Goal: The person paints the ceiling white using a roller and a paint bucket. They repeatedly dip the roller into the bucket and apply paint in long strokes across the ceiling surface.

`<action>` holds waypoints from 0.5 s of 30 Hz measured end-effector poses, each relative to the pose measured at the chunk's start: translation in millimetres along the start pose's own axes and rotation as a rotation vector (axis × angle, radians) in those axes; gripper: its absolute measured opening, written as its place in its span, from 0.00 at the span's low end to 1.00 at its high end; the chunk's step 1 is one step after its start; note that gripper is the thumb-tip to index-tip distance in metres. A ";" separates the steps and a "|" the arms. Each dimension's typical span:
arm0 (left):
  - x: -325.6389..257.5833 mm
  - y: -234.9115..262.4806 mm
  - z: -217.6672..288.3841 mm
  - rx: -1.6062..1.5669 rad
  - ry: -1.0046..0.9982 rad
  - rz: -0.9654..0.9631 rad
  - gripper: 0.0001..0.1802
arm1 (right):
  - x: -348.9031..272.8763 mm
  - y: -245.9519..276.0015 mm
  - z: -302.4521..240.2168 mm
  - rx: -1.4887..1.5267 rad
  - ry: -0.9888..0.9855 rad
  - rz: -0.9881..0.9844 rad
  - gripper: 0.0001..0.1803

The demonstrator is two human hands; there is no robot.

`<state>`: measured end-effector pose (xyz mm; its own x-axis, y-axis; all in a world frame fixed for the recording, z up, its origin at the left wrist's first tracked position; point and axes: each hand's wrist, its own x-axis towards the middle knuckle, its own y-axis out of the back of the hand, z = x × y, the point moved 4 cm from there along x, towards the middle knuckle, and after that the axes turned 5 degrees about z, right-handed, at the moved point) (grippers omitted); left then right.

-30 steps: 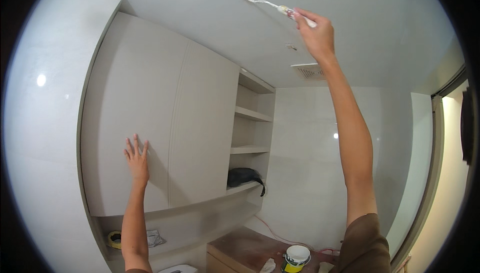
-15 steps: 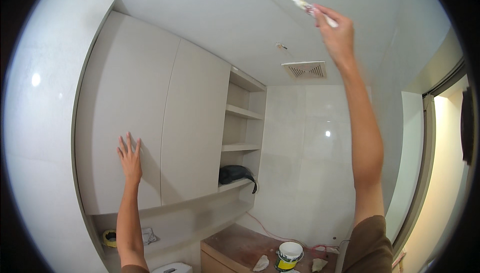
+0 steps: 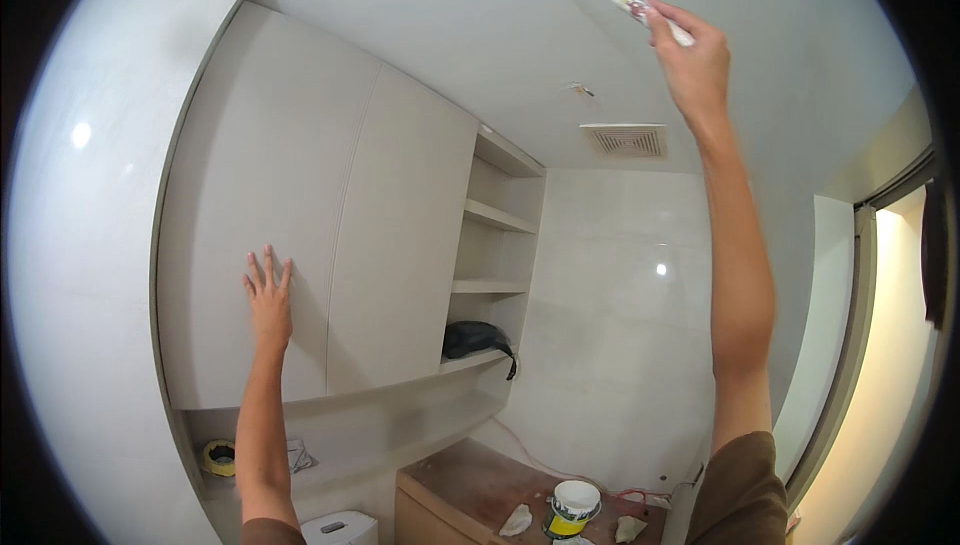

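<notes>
High overhead, my right hand (image 3: pixel 694 60) is closed round the white-smeared handle of a paint roller (image 3: pixel 632 7). Its thin bent rod runs up and left to a small brownish spot at the ceiling (image 3: pixel 450 25). Whether a sleeve sits at that end I cannot make out. On the left, my left hand (image 3: pixel 268 305) lies with fingers spread against the pale cabinet door (image 3: pixel 270 165). Below, a white bucket (image 3: pixel 572 507) with a yellow and dark label stands on a dusty brown top.
Open shelves (image 3: pixel 497 215) adjoin the cabinet, with a black bag (image 3: pixel 473 339) on the lowest. A vent (image 3: pixel 625 141) and loose wires (image 3: pixel 580 90) show in the ceiling. A roll of yellow tape (image 3: pixel 218 458) lies on the ledge. A doorway frame (image 3: pixel 850 345) stands right.
The view has shifted slightly, so the scene sits a little further right and the lower parts higher. Both hands keep their places, the right still holding the paint roller at the ceiling.
</notes>
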<state>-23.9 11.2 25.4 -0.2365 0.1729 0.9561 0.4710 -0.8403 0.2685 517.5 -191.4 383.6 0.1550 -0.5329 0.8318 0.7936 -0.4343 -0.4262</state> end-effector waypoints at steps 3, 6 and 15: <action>0.2 -3.1 -1.6 0.011 0.011 -0.032 0.53 | -12.1 -47.2 -9.8 0.015 -0.033 -0.038 0.19; 1.3 -4.0 -1.3 0.011 0.012 -0.011 0.54 | -22.0 -76.1 -16.6 0.030 -0.093 -0.086 0.19; 5.1 -0.9 1.4 0.071 0.005 -0.085 0.52 | -6.5 -30.4 -16.1 0.036 -0.073 -0.045 0.20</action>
<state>-24.3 13.5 30.3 -0.2828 0.2395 0.9288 0.5080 -0.7840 0.3569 482.8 -186.4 385.5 0.1596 -0.4588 0.8741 0.8210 -0.4299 -0.3756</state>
